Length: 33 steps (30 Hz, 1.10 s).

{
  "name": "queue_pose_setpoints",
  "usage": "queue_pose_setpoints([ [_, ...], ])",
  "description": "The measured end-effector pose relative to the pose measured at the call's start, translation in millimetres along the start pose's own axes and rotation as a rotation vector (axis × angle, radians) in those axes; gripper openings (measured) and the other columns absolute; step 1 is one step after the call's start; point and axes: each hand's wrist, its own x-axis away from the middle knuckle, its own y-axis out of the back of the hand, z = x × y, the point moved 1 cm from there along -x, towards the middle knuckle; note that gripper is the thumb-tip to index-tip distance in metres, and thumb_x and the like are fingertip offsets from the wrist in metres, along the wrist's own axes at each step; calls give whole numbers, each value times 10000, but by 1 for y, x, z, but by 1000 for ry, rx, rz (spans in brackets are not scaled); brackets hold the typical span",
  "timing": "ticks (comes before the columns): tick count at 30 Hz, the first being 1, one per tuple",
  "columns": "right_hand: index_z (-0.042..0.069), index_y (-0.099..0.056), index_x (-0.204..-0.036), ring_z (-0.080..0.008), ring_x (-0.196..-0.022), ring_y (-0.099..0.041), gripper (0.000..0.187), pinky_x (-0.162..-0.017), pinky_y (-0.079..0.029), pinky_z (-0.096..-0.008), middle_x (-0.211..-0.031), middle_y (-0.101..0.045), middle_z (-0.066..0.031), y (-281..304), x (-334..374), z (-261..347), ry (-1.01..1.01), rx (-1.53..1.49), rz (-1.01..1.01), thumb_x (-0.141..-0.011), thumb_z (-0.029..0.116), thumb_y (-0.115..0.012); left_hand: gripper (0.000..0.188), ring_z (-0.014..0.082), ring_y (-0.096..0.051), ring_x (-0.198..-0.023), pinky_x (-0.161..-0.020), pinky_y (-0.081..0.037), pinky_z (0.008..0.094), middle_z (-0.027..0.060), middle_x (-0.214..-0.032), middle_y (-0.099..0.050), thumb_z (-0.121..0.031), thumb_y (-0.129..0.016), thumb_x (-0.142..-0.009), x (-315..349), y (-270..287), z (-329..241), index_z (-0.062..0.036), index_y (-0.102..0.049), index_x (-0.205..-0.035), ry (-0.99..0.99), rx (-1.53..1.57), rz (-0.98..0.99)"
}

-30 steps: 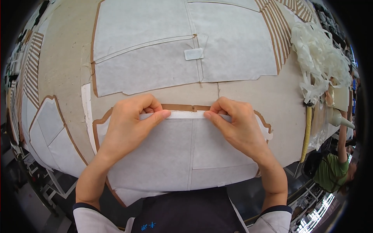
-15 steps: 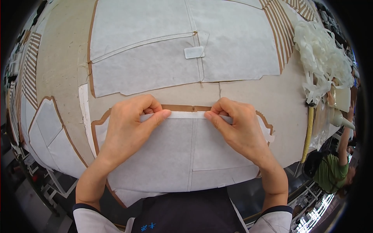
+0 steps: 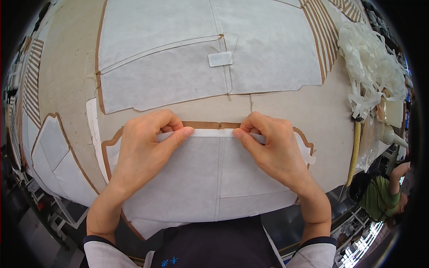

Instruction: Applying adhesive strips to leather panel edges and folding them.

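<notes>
A sewn garment panel [image 3: 178, 178], white interfacing backed with brown cloth edges, lies in front of me and overhangs the table's near side. Along its far edge runs a narrow white tape strip [image 3: 210, 133] beside a brown seam allowance. My left hand [image 3: 149, 143] pinches this edge between thumb and fingers, left of the centre seam. To the right of that seam, my right hand [image 3: 272, 145] grips the same edge in a like pinch. Both thumbs press on the white strip; the curled fingertips are partly hidden behind the cloth.
Beyond lies a larger white-faced panel [image 3: 165, 80] with a small white rectangular piece [image 3: 220, 59] on it. Brown-striped cloth [image 3: 319, 38] borders it. A heap of white strips [image 3: 371, 67], a yellow rod [image 3: 354, 154] and a person in green [image 3: 380, 198] are at right.
The panels and table have shifted slightly leftward in the view. Both hands keep their pinch on the panel's edge. The person at right has moved an arm.
</notes>
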Motion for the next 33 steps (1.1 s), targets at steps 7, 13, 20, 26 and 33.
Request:
queue_pose_setpoints([
  [7,5,-585,-796,-240,-566,-575,176,-541,-431,-361,-668,-616,-114,0,0,0,-14,12,21,-890,79,-715,197,117,-569,-667,-639,-457,262,41,-715,-648,-133,-785,-863,0,1,0,10,-663,-802,32,16,11],
  [13,5,-582,-794,-244,-564,-572,179,-538,-423,-364,-666,-613,-115,0,0,1,-16,30,14,-894,78,-711,200,142,-589,-647,-617,-468,278,63,-711,-654,-135,-785,-861,1,-1,1,6,-659,-796,-8,7,-15],
  [20,9,-551,-774,-319,-573,-584,189,-545,-421,-421,-667,-596,-147,-1,0,2,-44,-3,21,-888,69,-689,202,114,-566,-668,-646,-456,257,39,-726,-656,-148,-791,-866,1,0,-1,3,-670,-808,48,7,13],
  [26,9,-546,-771,-319,-576,-588,190,-543,-426,-420,-664,-593,-145,-3,-1,2,-42,10,18,-883,66,-688,199,120,-570,-668,-649,-460,260,42,-724,-657,-143,-791,-863,1,0,0,3,-668,-806,21,-9,-3],
  [33,12,-541,-767,-317,-575,-590,184,-541,-430,-416,-664,-590,-143,-2,-1,4,-21,27,5,-875,51,-685,190,132,-587,-677,-665,-476,271,52,-727,-663,-127,-785,-862,0,-2,0,5,-663,-804,18,-3,-17],
])
